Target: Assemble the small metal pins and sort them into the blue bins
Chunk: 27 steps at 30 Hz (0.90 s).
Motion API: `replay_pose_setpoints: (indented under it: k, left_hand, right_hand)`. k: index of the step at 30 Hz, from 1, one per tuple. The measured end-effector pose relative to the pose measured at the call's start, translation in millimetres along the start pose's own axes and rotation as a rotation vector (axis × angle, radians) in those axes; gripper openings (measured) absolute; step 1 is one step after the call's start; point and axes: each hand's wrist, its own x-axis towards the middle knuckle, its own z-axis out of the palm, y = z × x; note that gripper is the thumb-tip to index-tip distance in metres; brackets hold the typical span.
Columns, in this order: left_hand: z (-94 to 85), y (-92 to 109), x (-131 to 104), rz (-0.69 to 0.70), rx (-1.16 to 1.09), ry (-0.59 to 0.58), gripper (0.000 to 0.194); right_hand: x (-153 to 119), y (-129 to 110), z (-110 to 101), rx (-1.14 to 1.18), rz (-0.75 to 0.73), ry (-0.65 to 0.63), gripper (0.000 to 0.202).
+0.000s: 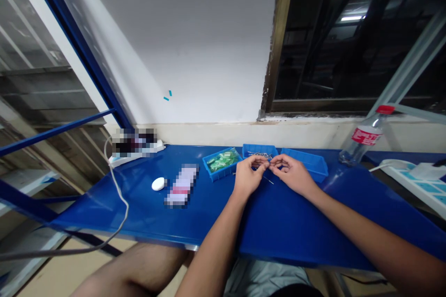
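Observation:
My left hand and my right hand meet over the blue table, thumbs and fingertips pinched close together. Whatever sits between the fingertips is too small to make out. Just below them lies a thin metal pin-like piece. Behind the hands is a blue bin with small metal parts in it, partly hidden by my fingers. To the left, another blue bin holds green pieces in clear plastic. Beside my right hand stands a third blue bin, its inside partly covered by the hand.
A clear bottle with a red cap stands at the back right, near a white and blue panel. On the left lie a white round object and a blurred flat item. A grey cable hangs over the table.

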Motion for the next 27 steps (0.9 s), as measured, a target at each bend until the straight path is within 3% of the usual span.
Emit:
replay_pose_setpoints:
  k: [17,24,27]
  left_hand:
    - [0.0,2.2,2.1,-0.052,-0.129,-0.018,0.022]
    - [0.7,0.2,-1.6,-0.077,0.060,-0.015,0.035]
    - [0.8,0.0,-4.6,-0.127,0.078,-0.092,0.044]
  right_hand:
    - [-1.3,-10.0,4.9,0.194,0.061,-0.089,0.035]
    - [-4.6,-13.7,2.9,0.051,0.012,-0.060,0.031]
    - [-4.3,-12.0,-0.3,-0.008,-0.005,-0.001,0.022]
